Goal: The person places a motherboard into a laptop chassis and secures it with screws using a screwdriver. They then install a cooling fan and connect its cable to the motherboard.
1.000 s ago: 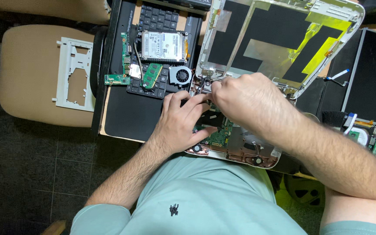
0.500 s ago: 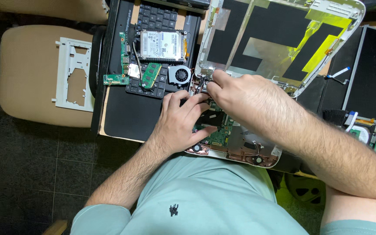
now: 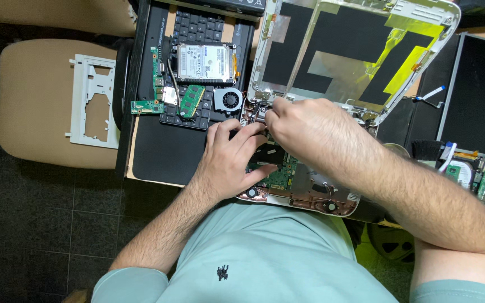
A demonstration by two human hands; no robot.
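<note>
laptop base on bench, stripped, board exposed | lid shell attached at hinge | drive, fan out | left hand flat, bracing base | right hand pinching at hinge, held item hidden

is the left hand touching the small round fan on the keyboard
Apart. The head view shows the left hand resting on the open laptop base, with a strip of dark keyboard visible between its fingertips and the fan.

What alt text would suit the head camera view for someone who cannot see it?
Seen from above, a left hand and right hand work at the hinge of an opened white laptop. A hard drive, small fan and circuit boards lie on a keyboard to their left.
</note>
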